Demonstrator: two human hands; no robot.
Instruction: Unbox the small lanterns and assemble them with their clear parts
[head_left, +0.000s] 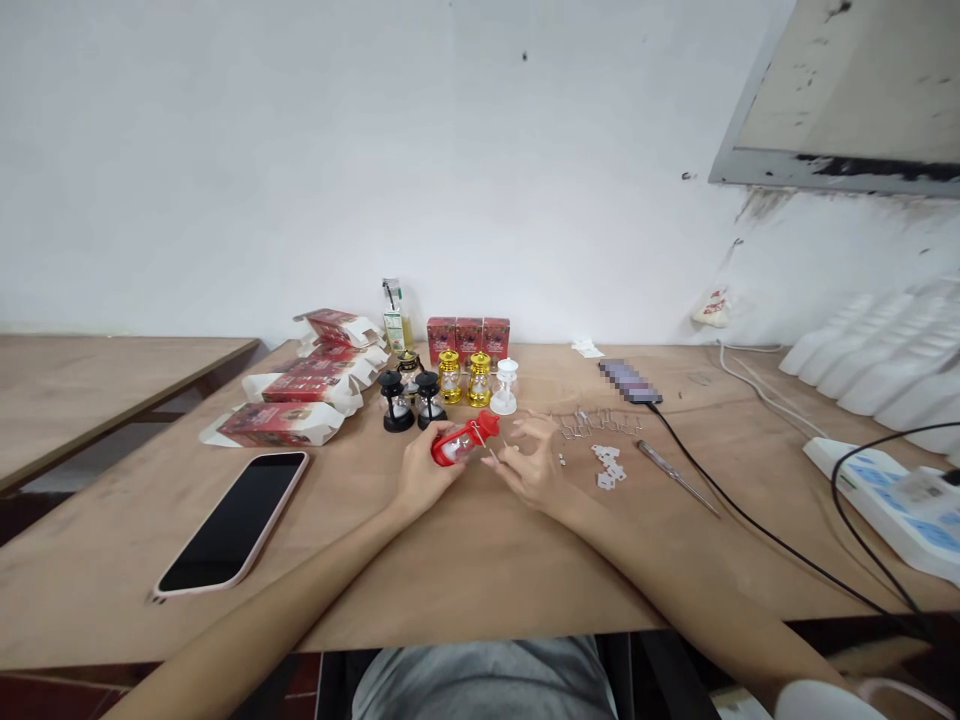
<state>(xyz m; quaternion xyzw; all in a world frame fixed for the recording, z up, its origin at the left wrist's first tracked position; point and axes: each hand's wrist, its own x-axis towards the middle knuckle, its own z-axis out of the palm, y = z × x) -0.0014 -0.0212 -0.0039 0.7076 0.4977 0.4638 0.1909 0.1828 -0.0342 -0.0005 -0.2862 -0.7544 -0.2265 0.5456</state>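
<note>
On the wooden table (480,560), just in front of the row of small lanterns (450,385), my left hand (420,478) grips a red lantern (463,441) lying tilted on its side. Close beside its top, my right hand (531,462) pinches a thin wire piece, fingers curled narrow. Farther left lies 1 phone (234,520), face up.

A phone (234,522) lies left; a screwdriver (675,477) lies right.
</note>
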